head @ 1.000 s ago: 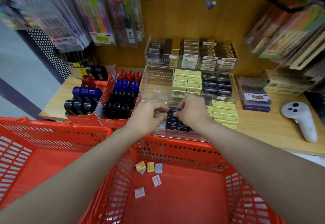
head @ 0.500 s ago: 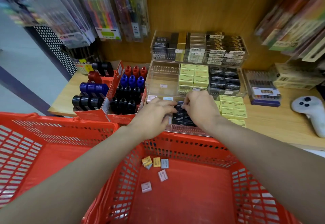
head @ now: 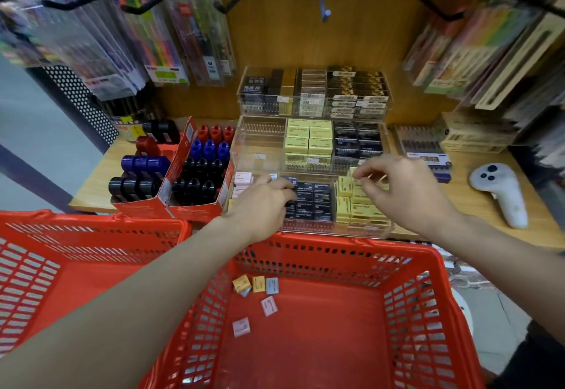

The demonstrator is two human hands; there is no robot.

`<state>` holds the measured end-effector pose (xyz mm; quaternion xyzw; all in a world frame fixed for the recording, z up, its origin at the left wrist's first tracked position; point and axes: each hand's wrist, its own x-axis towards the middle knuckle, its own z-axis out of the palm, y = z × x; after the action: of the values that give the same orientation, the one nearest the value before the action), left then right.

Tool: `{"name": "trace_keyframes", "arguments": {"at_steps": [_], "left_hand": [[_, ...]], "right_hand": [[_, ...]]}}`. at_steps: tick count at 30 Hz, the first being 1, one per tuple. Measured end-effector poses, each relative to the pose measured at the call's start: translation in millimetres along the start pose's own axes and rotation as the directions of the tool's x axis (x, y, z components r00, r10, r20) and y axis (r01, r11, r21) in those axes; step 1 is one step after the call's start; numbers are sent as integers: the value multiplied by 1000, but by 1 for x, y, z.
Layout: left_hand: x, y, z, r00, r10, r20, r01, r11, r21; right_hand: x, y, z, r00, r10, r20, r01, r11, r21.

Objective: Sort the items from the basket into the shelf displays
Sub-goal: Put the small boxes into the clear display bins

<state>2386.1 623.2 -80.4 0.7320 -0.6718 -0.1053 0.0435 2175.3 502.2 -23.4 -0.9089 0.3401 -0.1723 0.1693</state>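
A red basket (head: 336, 246) in front of me holds several small packets: yellow ones (head: 258, 283), a blue-grey one (head: 272, 285) and pink ones (head: 241, 326). Behind it stands a clear tiered display tray (head: 305, 227). Its front tier holds pink boxes (head: 243, 179), black boxes (head: 316, 202) and yellow boxes (head: 362, 209). My left hand (head: 263, 202) reaches into the front tier, its bent fingers resting on the black boxes. My right hand (head: 403, 188) hovers above the yellow boxes, fingers loosely curled and holding nothing.
A second red basket (head: 76, 235) sits at the left. Red cartons of black, blue and red bottles (head: 198, 174) stand left of the tray. A white controller (head: 501, 193) lies on the wooden shelf at the right. Pen packs (head: 159, 40) hang above.
Both hands were together pinching a black box over the front tier. My right hand has let go and moved up and to the right; my left hand stays on the black boxes.
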Motion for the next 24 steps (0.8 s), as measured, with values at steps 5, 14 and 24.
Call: {"name": "trace_keyframes", "arguments": {"at_steps": [5,14,24], "left_hand": [[13,32,-3,1000,-27,13,31,912,-408],[43,30,-4,963,-82,258,217,804,-553],[58,23,-2,990,34,137,24,918,-396]], "right_hand": [[-22,18,2,999,-53,-11,53,998,31],[-33,21,1,991,-64,-117,80,987,137],[-39,24,5,982,-46,-184,83,976,202]]}}
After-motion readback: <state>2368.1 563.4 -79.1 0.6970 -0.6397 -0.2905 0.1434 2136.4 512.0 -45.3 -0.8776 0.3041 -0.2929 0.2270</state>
